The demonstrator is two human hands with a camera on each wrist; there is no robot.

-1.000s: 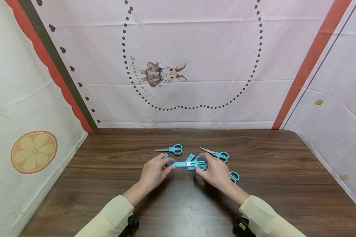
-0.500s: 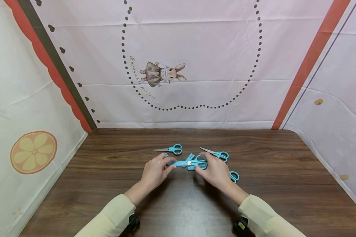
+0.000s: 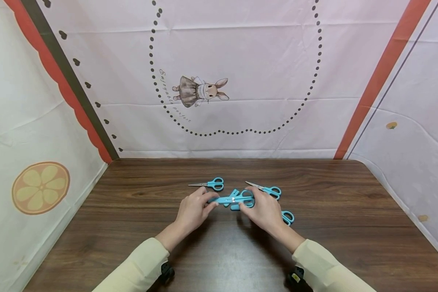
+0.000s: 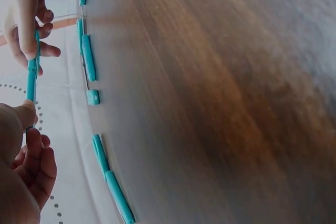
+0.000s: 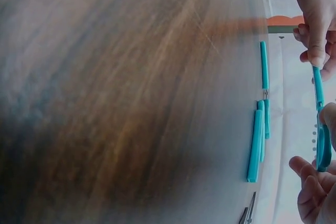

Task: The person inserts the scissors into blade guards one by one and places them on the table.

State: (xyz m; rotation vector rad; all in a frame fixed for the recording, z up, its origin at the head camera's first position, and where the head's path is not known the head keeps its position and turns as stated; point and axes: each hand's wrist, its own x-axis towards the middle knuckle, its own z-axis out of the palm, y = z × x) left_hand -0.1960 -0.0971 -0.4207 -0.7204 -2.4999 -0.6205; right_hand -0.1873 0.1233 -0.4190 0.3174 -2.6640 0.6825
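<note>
In the head view, both hands hold one pair of light-blue scissors (image 3: 237,200) level above the table, blades pointing left in a blue sheath (image 3: 223,200). My left hand (image 3: 191,207) pinches the sheath end between thumb and fingers. My right hand (image 3: 264,209) grips the looped handles. The left wrist view shows the scissors (image 4: 31,85) edge-on, well clear of the tabletop, and the right wrist view shows the handle loop (image 5: 323,142) at my right fingers. Below the held pair lie a slanted blue sheath (image 3: 235,194) and another blue piece (image 3: 235,207), partly covered.
Uncovered scissors (image 3: 216,184) lie behind, blades left. A second pair (image 3: 271,191) lies slightly open beyond my right hand, and a third pair (image 3: 288,217) is partly hidden by it. A patterned cloth (image 3: 270,81) hangs behind the brown wooden table (image 3: 149,174).
My left hand has shifted slightly right, toward the handles, still pinching the sheath. A blue piece seen beyond its fingertips before is now hidden. My right hand has stayed nearly still.
</note>
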